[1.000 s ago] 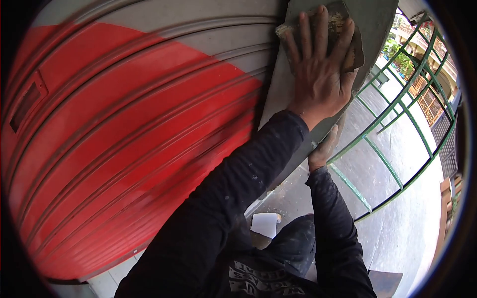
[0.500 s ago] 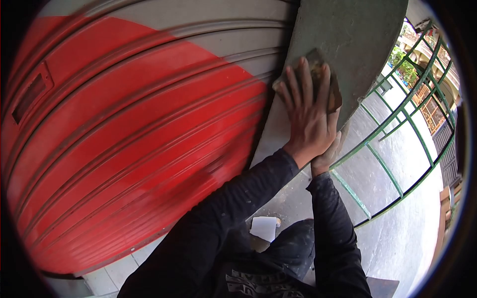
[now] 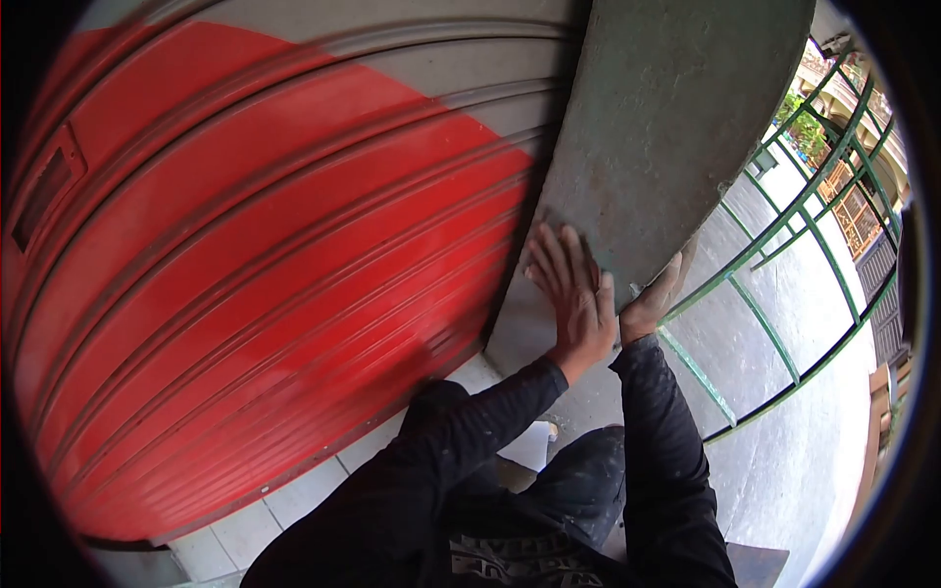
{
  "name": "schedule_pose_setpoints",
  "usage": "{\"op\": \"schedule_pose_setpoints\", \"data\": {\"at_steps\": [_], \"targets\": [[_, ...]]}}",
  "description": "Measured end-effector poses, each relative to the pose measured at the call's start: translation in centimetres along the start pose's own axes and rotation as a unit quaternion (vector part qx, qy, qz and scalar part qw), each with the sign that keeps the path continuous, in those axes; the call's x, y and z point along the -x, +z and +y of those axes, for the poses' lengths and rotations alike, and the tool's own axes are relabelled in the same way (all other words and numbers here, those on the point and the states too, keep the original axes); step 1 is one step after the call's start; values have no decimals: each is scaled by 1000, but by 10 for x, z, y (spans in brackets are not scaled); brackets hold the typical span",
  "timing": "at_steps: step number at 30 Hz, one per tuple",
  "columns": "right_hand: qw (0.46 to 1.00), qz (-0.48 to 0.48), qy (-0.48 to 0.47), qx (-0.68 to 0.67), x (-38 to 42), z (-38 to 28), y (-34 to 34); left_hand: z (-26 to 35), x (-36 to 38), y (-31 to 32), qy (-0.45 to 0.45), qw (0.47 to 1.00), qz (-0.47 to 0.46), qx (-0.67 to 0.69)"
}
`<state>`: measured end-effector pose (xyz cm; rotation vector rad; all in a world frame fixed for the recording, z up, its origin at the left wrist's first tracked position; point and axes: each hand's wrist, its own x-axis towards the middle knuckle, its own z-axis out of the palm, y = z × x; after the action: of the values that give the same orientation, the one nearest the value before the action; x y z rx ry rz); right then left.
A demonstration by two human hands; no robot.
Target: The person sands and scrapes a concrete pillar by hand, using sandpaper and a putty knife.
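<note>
A tall grey-green panel point(image 3: 676, 127) with a scuffed, patchy surface stands upright in front of me. My left hand point(image 3: 576, 304) lies flat against its lower part, back of the hand toward me and thumb to the right. Beneath those fingers is a dark, worn sheet that looks like sandpaper point(image 3: 559, 216); only a faint edge shows beyond the fingertips. My right hand point(image 3: 655, 302) grips the panel's right edge, its fingers reaching up around the side and partly hidden.
A red and grey ribbed shutter point(image 3: 284, 245) fills the left side. To the right is a green metal frame point(image 3: 828, 260) over a pale floor. A white piece point(image 3: 529, 446) lies near my knees, beside floor tiles point(image 3: 240, 534).
My left hand has slid down and slightly left along the panel, and the sheet beneath it is now mostly out of sight. More of the right hand shows at the edge.
</note>
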<state>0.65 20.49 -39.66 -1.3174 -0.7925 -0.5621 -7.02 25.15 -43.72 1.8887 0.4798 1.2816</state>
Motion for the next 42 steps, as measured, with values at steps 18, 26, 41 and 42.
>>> {"op": "schedule_pose_setpoints", "data": {"at_steps": [18, 26, 41, 42], "targets": [[999, 7, -23, 40, 2, -1, -1, -8, 15, 1, -1, 999, -1, 55], [1000, 13, -1, 20, 1, -6, 1, -48, 12, 7, -5, 1000, 18, 25], [1000, 6, 5, 6, 2, -3, -2, 106, -161, -41, 281, 955, 81, -42], [1000, 4, 1, 8, 2, -3, -2, 99, -153, -40, 246, 965, 75, -39]]}}
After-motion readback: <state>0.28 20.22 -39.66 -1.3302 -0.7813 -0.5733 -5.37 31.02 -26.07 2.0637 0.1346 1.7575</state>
